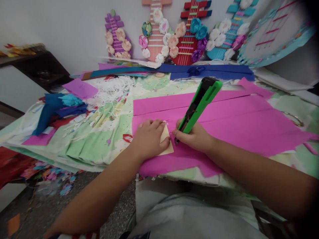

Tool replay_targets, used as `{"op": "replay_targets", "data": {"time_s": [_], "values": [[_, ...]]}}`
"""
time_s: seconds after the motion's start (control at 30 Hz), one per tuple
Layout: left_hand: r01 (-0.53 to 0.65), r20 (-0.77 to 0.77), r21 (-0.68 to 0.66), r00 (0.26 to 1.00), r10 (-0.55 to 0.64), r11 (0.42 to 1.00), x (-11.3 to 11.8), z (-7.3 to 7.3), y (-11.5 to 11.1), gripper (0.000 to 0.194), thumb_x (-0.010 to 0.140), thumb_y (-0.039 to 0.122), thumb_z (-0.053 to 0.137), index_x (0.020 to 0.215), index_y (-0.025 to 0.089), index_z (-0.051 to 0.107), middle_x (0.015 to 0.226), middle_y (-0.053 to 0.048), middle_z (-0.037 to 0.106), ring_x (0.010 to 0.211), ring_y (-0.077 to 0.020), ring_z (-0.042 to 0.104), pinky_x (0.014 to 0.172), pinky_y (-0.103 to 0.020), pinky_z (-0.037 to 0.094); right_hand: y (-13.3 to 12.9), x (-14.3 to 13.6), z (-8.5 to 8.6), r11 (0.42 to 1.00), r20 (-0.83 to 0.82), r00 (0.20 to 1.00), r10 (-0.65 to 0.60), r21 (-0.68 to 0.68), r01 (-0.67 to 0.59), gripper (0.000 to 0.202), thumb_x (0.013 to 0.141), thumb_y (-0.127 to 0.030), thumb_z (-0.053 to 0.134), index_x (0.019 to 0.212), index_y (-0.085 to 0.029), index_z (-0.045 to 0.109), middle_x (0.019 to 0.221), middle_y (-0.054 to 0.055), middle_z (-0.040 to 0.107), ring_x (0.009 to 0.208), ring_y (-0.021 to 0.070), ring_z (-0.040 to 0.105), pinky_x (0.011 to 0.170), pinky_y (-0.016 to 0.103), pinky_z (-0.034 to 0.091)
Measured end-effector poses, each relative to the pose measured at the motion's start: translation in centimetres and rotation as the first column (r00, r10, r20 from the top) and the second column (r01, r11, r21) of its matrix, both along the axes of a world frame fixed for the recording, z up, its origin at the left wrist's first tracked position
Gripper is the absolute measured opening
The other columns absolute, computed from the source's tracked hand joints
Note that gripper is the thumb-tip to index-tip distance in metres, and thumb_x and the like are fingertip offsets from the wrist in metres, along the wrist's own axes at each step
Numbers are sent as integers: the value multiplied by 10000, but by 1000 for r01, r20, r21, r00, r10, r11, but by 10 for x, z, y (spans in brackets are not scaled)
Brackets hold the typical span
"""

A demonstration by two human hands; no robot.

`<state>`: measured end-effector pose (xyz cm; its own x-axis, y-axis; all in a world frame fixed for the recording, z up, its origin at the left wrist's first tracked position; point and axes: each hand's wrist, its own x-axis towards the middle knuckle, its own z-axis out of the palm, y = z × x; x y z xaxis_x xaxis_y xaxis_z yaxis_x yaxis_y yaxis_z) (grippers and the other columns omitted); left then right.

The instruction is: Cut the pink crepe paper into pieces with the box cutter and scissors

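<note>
A large pink sheet lies on the table. My left hand rests on a small cream-coloured card, pressing it onto the sheet with fingers spread and thumb at its right part. My right hand grips a green and black box cutter. The cutter is tilted, its handle up to the right and its tip down at the pink sheet, just right of the card's edge. My right fingers partly cover the lower end of the cutter.
Decorated paper guitars lean on the wall behind the table. White string and blue scraps lie to the left. Blue strips run along the back. A metal ring is at the right.
</note>
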<state>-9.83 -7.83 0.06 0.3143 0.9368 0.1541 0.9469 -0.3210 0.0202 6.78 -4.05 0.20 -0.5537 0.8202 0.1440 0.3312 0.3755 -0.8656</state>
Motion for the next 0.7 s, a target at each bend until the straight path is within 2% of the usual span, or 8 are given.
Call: {"op": "replay_targets", "data": {"time_s": [0.17, 0.43, 0.7], "values": [[1, 0, -6, 1000, -1, 1000, 0, 0, 0, 492, 776, 419, 391, 1188, 153, 435, 1213, -90, 451, 1020, -275, 396, 855, -429, 321, -1, 0, 2, 1000, -35, 999, 23, -9, -23, 182, 716, -332, 489, 635, -177, 438, 565, -26, 488, 549, 100, 463, 537, 240, 371], [-4, 11, -28, 1000, 4, 1000, 0, 1, 0, 502, 774, 421, 392, 1194, 148, 427, 1224, -99, 438, 1019, -286, 386, 846, -446, 318, -1, 1, 4, 998, -31, 999, -11, -58, 9, 178, 708, -331, 492, 630, -182, 431, 554, -26, 488, 541, 105, 467, 527, 241, 377], [3, 6, -8, 1000, -3, 1000, 0, 1, -1, 501, 791, 418, 361, 1205, 140, 418, 1226, -95, 440, 1014, -282, 390, 848, -434, 320, -2, 0, 3, 999, 65, 997, 36, 14, -37, 177, 706, -322, 477, 613, -173, 455, 546, -24, 480, 546, 104, 456, 518, 234, 347]]}}
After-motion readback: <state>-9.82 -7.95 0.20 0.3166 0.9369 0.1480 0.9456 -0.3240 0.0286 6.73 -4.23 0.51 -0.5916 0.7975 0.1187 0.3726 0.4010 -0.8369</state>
